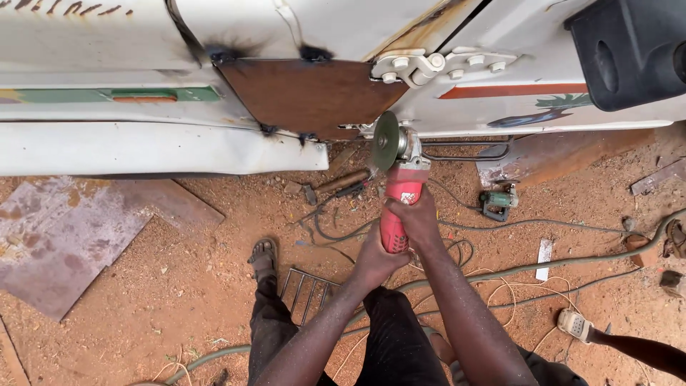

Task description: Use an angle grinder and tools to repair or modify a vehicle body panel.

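Both hands grip a red angle grinder (397, 194). My right hand (416, 216) wraps the front of its body; my left hand (374, 255) holds the rear end. Its grey disc (386, 140) points up at the lower right corner of a rusty brown steel patch (307, 93), which is tacked with dark weld spots onto a white vehicle body (150, 146). A white door hinge with bolts (418, 66) sits just right of the patch.
Red dirt ground holds rusty steel sheets (64, 236), a hammer (336, 184), a green grinder (498, 201), cables and a hose (572, 264), and a small metal grate (307, 289). My sandalled foot (263, 257) stands left. Another person's hand holds a white plug (574, 324) at lower right.
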